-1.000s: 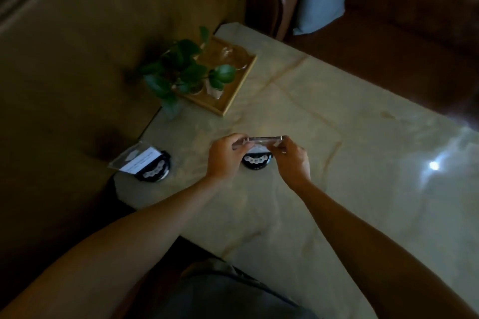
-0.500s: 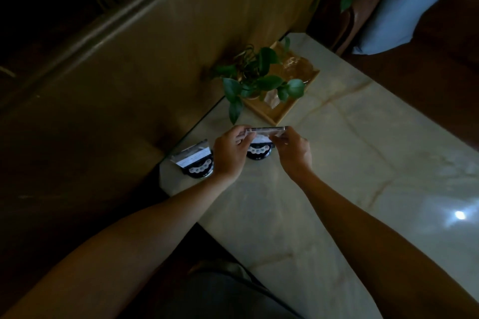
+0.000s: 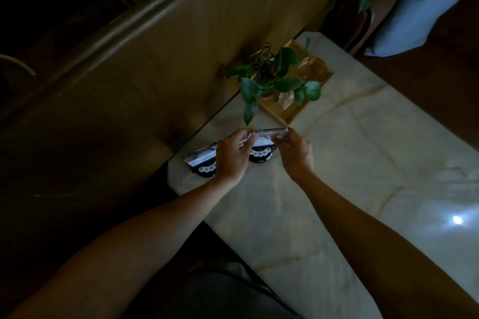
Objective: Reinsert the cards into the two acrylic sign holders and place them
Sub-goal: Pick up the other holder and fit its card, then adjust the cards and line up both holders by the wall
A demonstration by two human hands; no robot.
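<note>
Both hands grip one clear acrylic sign holder (image 3: 269,132) by its top corners: my left hand (image 3: 232,155) on its left end, my right hand (image 3: 294,150) on its right end. A white card shows inside it, above a black round base (image 3: 260,156) resting on the marble table (image 3: 350,163). A second acrylic sign holder (image 3: 201,158) with a white card leans on its own black base (image 3: 204,171) just left of my left hand, near the table's corner.
A wooden tray (image 3: 290,111) with a green leafy plant (image 3: 272,80) and a glass piece sits behind the holders at the table's far edge. A wood-panelled wall runs along the left. A pale cushion (image 3: 425,8) lies at the top right.
The held holder has drawn closer to the second holder at the table's corner; both hands keep their grip. The camera view has swung left and tilted up.
</note>
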